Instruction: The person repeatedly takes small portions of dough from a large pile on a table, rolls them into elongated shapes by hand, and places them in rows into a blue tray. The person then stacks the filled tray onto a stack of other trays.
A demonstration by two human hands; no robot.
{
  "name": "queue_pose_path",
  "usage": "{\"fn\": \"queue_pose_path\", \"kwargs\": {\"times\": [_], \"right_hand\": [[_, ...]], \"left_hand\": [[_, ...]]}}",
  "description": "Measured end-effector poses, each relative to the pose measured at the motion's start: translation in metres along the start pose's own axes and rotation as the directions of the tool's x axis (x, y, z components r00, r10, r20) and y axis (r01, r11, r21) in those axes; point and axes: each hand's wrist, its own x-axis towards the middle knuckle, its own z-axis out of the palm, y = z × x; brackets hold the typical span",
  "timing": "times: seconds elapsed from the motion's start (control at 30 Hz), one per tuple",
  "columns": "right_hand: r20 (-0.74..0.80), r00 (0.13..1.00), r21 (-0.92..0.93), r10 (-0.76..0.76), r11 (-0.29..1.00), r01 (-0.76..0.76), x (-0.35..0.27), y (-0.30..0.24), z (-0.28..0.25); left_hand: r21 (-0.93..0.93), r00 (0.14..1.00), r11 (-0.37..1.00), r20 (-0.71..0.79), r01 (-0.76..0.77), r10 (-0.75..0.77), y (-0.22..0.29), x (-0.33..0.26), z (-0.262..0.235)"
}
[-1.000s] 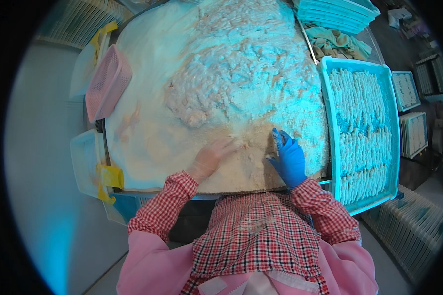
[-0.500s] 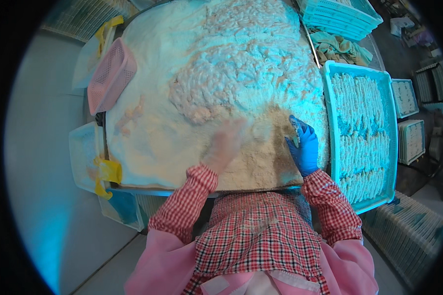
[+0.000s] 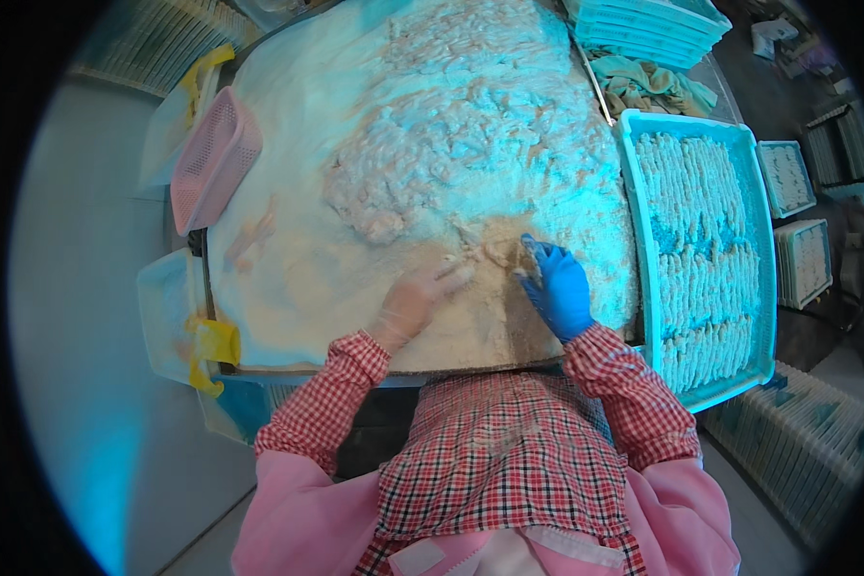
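A heap of pale, wet meat-like strips covers the middle and far side of a table thick with white flour or crumbs. At the near side, one coated strip lies on the powder between my hands. My left hand, in a thin clear glove, rests near its left end with fingers stretched out and slightly apart. My right hand, in a blue glove, curls thumb and fingers round the strip's right end; the exact grip is partly hidden. To the right, a turquoise tray holds rows of coated strips.
A pink perforated basket stands on the table's left edge. Left of the table are clear bins with yellow tape. Stacked turquoise crates and a crumpled cloth sit at the far right. More filled trays stand beyond.
My right hand has moved left, nearer the middle of the powder. My left hand, blurred before, has shifted slightly left and down. A strip now shows between them.
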Motion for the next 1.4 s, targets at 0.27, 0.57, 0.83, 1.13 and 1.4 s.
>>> {"fn": "queue_pose_path", "kwargs": {"times": [0.27,0.57,0.83,1.13,1.4], "right_hand": [[0.099,0.988,-0.028,0.114,0.993,-0.112,0.033,-0.001,0.023],[0.174,0.981,-0.009,-0.082,0.996,0.085,-0.028,-0.022,0.001],[0.38,0.852,0.479,0.361,0.711,-0.515,-0.037,-0.029,0.005],[0.663,0.73,0.582,0.164,-0.726,-0.366,-0.01,-0.011,0.034],[0.26,0.779,0.932,0.57,0.062,-0.356,0.02,0.011,0.004]], "left_hand": [[-0.173,0.825,0.837,-0.153,0.519,-0.544,0.012,0.0,0.06],[-0.18,0.928,0.933,-0.154,0.31,-0.338,0.037,0.008,0.026],[0.067,0.89,0.888,-0.074,0.455,-0.45,0.038,-0.008,0.053],[-0.361,0.925,0.876,-0.082,0.32,-0.372,0.085,-0.008,0.051],[-0.854,0.704,0.211,0.227,0.476,-0.673,0.059,0.011,-0.013]]}}
